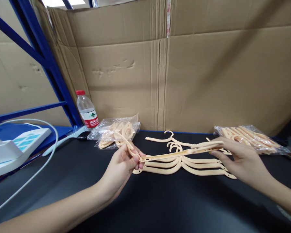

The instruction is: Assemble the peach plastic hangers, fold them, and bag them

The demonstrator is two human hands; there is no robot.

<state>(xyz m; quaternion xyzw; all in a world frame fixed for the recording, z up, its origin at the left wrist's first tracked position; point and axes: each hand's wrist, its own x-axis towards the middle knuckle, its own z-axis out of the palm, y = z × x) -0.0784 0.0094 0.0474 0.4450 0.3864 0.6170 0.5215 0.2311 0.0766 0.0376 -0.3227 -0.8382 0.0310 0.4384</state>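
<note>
My left hand (122,165) pinches the left end of a beige plastic hanger piece (168,156), where a curved arm sticks up and to the left. Fingers of my right hand (242,158) close round the right end of the same piece, near several overlapping beige parts. The held piece is raised above the black table. Behind and below it lie several beige hangers (160,170), stacked with their hooks pointing away. Another hanger (157,140) lies farther back, partly hidden by the held piece.
A clear bag of beige parts (131,131) lies at the back left, another bag (252,139) at the back right. A red-capped bottle (87,111) stands by the cardboard wall (121,81). White cable, power strip (24,145) and blue frame (46,61) are left.
</note>
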